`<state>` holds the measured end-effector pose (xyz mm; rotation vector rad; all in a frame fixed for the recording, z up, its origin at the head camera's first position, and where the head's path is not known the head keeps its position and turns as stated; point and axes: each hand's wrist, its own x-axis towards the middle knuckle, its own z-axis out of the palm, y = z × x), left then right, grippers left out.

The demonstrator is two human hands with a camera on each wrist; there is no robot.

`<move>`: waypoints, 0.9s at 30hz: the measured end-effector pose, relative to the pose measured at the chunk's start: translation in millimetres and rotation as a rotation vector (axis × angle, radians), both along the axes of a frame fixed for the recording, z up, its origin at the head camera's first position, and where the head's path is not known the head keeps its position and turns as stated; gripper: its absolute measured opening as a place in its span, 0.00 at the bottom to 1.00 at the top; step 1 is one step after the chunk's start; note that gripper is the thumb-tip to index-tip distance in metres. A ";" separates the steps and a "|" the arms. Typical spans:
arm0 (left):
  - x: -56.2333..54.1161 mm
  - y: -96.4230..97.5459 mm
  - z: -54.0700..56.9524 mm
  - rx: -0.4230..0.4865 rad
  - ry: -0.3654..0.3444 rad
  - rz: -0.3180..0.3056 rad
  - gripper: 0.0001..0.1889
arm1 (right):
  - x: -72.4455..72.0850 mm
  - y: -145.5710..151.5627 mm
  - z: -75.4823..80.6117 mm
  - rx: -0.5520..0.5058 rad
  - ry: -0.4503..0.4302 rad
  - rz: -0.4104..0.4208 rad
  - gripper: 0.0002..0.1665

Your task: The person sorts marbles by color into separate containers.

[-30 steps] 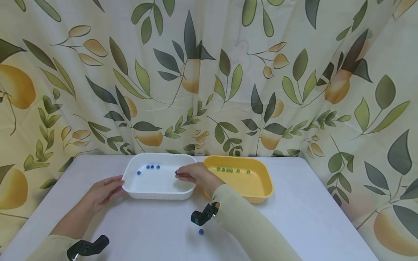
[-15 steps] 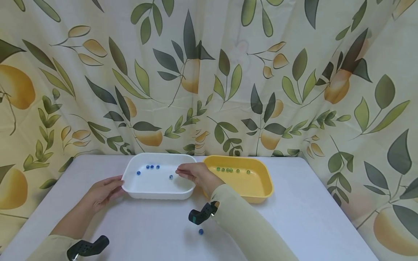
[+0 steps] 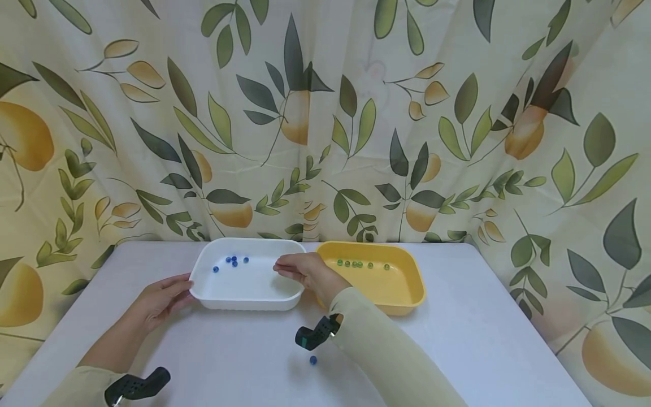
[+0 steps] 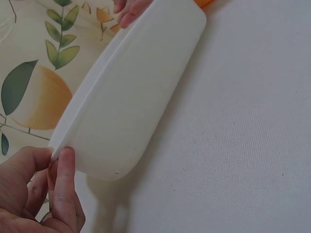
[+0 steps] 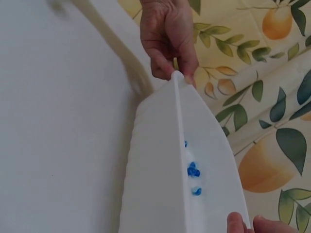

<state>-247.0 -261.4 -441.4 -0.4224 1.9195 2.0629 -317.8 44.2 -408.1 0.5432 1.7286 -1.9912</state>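
My left hand [image 3: 165, 299] pinches the left end of a white tray [image 3: 249, 304] by its rim; in the left wrist view, the thumb and fingers [image 4: 65, 179] meet on that rim. Inside the tray, several blue marbles [image 3: 234, 264] lie toward the left and back. My right hand [image 3: 305, 271] hovers over the tray's right part, its fingers extended and nothing showing between them. In the right wrist view, its fingertips [image 5: 235, 223] appear at the bottom right, with the blue marbles [image 5: 193, 172] further along the tray.
A yellow tray [image 3: 396, 310] stands right beside the white one, partly behind my right forearm, with several green marbles [image 3: 359, 264] in a loose row. One blue marble [image 3: 313, 360] lies on the white table [image 3: 244, 362] near the front. A patterned curtain [image 3: 325, 186] hangs behind.
My right hand has let go of a blue marble, which rolled left across the white tray to the other blue ones. My left hand has kept its hold on the rim.
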 end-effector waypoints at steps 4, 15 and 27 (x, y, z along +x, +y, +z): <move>0.2 0.3 0.5 0.004 0.000 0.003 0.31 | 0.2 0.7 0.7 0.001 0.005 0.005 0.14; 0.4 0.9 -0.5 -0.018 0.003 -0.001 0.33 | 5.9 6.7 1.3 -0.037 -0.006 0.050 0.20; 0.2 0.2 -1.2 -0.018 0.011 -0.005 0.34 | 20.8 30.6 3.0 -0.027 0.034 0.124 0.22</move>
